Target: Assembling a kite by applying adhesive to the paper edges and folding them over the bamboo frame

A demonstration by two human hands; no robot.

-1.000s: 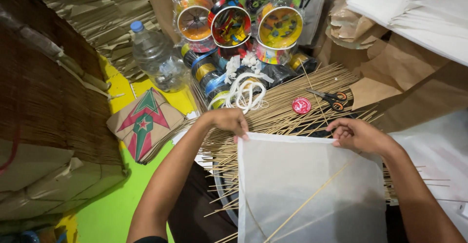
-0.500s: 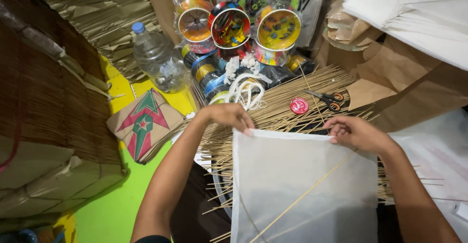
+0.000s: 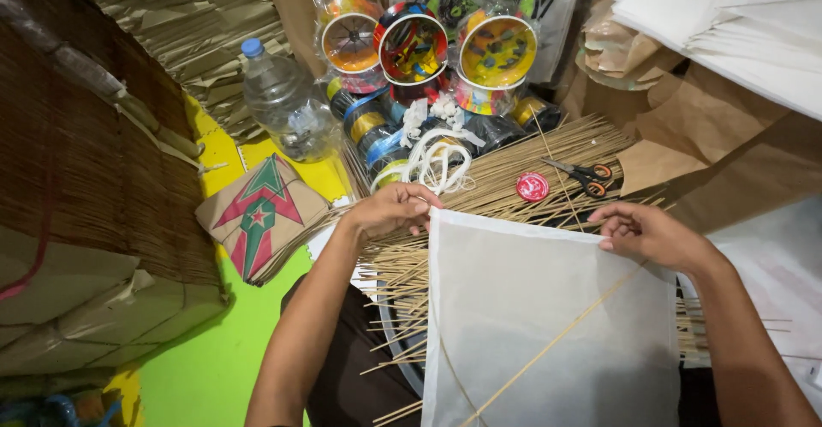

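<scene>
While pinching the white paper sheet point(image 3: 548, 307) by its top corners, left hand point(image 3: 390, 211) and right hand point(image 3: 646, 234) apart above the bamboo sticks point(image 3: 514, 166): keep taut, level, crease-free.

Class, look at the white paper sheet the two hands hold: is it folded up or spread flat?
Spread flat. The white paper sheet lies open, left hand and right hand at its top corners.

White translucent paper sheet point(image 3: 548, 307), squarish, flat over bamboo sticks; thin diag. stick point(image 3: 556, 341) on it, top corners pinched.
</scene>
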